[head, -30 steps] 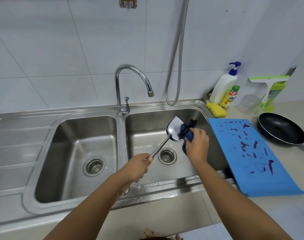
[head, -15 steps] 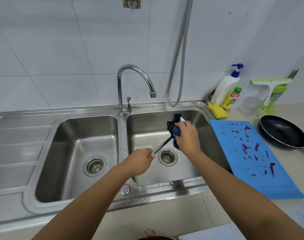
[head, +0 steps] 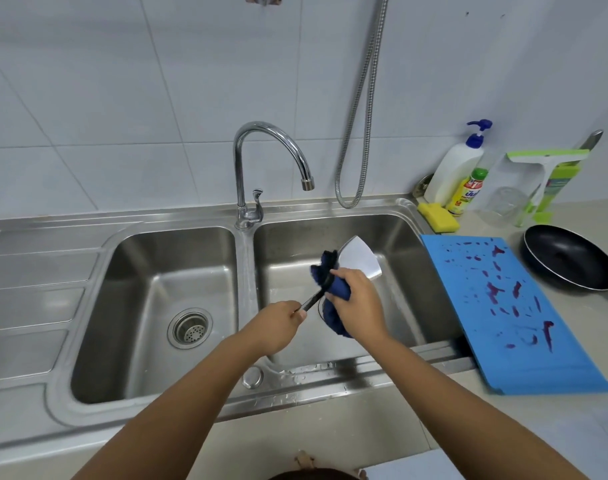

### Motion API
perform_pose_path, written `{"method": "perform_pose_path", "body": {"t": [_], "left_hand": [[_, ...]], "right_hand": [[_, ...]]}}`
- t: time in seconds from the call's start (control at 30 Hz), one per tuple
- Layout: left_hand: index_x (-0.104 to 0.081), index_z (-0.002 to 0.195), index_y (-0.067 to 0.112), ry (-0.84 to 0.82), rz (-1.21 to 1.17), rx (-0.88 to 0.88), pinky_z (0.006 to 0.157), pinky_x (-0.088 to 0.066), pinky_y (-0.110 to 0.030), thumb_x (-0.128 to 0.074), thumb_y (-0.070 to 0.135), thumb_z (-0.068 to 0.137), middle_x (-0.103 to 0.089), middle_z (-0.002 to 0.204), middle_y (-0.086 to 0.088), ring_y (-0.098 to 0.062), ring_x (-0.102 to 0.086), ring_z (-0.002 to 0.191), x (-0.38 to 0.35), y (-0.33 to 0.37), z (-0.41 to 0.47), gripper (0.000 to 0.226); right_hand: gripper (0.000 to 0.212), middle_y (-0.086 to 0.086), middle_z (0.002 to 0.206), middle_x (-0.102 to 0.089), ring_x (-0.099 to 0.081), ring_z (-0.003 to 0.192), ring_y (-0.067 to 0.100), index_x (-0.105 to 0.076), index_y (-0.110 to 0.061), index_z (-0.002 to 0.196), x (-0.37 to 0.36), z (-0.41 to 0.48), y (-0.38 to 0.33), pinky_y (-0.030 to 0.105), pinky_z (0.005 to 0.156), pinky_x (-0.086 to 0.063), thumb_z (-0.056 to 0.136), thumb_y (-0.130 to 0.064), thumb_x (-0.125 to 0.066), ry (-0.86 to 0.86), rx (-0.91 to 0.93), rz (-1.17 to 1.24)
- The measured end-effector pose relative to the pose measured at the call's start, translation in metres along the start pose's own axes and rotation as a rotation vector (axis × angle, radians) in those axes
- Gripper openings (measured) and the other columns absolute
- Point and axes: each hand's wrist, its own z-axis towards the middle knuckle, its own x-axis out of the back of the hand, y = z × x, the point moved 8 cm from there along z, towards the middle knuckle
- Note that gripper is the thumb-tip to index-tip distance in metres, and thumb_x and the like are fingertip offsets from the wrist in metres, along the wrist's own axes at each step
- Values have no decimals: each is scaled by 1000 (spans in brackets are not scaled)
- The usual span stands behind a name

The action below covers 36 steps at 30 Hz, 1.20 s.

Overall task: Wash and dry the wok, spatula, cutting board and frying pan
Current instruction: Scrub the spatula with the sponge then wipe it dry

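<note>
Grips spatula [head: 359, 259] by the handle in left hand [head: 275, 327]; clutches blue cloth [head: 335, 289] round its neck with right hand [head: 359, 301], over sink [head: 403, 244].

Both arms fwd, L hand [head: 278, 323] fisted, R hand [head: 359, 299] clenched just beside.

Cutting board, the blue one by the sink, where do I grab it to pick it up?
Grip the cutting board by its long left edge, coming from the sink side. It lies flat on the counter, but that edge seems to overhang the right basin, with a dark gap beneath, so fingers can likely slip under there.
</note>
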Motion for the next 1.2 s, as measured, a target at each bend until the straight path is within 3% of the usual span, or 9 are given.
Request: {"method": "perform_pose_path", "body": {"t": [0.13,0.27,0.4,0.5,0.7,0.87,1.03,1.13,1.2], "left_hand": [[-55,97,13,17,-45,-28,59,-36,-29,-36,32,104,-51,73,3,-13,-46,64,-1,5,-6,28],[-57,102,13,17,-55,-46,62,-40,-30,-34,35,104,-56,79,1,-14,-48,66,-6,16,-13,32],[-57,97,8,22,-119,-21,58,-37,-30,-36,33,104,-51,73,2,-13,-44,61,-6,18,-10,33],[-50,84,9,59,-218,12,53,-33,-29,-38,30,104,-46,66,3,-11,-40,55,1,9,-12,31],[-59,105,9,43,-247,-12,52,-35,-23,-38,33,104,-49,68,3,-10,-42,56,2,23,-16,32],[-57,97,1,80,-354,34,48,-32,-26,-41,29,104,-45,59,2,-12,-39,49,12,13,-6,33],[-59,94,7,80,-254,32,60,-37,-29,-41,33,103,-51,65,2,-15,-46,59,19,8,-8,32],[-57,91,11,97,-176,-19,58,-35,-30,-39,34,103,-49,66,4,-13,-44,59,25,20,-5,32],[-55,86,14,89,-177,-63,55,-33,-30,-39,34,103,-47,65,4,-12,-42,57,25,34,-3,31]], "right_hand": [[41,-1,113,-64,-54,103,16,-66,-17,115,0,0,-12,17,86,-39,77,-3,-69,-82,185,-144],[27,1,101,-64,-59,98,27,-65,-20,102,31,32,28,31,79,-46,76,-13,-61,74,-30,-282],[30,-2,106,-61,-57,95,17,-64,-21,109,22,-3,13,28,80,-44,82,-7,-67,176,-140,-57],[33,-10,110,-60,-58,98,6,-60,-30,112,-5,-28,-5,20,83,-44,85,-12,-66,-17,-74,94],[21,-2,93,-66,-63,85,17,-62,-27,95,38,8,8,24,66,-46,84,-10,-62,161,-187,51],[37,-10,108,-64,-60,98,9,-64,-29,111,6,-9,-22,24,87,-48,80,-8,-67,1,-72,119],[28,-6,86,-65,-62,75,5,-68,-23,99,44,16,-27,5,61,-43,82,-1,-63,70,-107,101],[31,0,110,-63,-59,99,13,-66,-19,113,83,40,-23,27,84,-50,83,-10,-66,333,-56,-113],[41,3,121,-59,-53,109,24,-62,-16,122,74,54,-22,35,92,-44,81,-9,-68,256,79,-393]]}}
